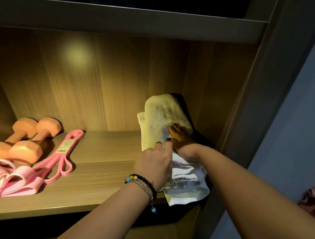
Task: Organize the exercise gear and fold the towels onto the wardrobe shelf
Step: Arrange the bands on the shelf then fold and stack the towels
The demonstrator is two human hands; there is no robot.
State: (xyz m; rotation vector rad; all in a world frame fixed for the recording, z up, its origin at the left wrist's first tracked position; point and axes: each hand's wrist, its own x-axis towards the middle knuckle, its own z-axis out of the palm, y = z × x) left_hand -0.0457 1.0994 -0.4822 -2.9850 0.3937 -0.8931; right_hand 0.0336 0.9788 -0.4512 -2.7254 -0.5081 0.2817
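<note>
My left hand [153, 162] pinches the yellow towel [164, 118]; my right hand [181, 139] lies flat under its fold, right of the dumbbells [22, 140].

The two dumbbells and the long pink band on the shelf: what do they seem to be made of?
The dumbbells look coated in matte orange vinyl or rubber, with smooth, soft-edged heads. The pink band looks like flat latex or rubber: thin, limp, lying in loops, with a printed label.

Bare shelf [97, 163] between band [59, 159], towels [164, 118]
</note>
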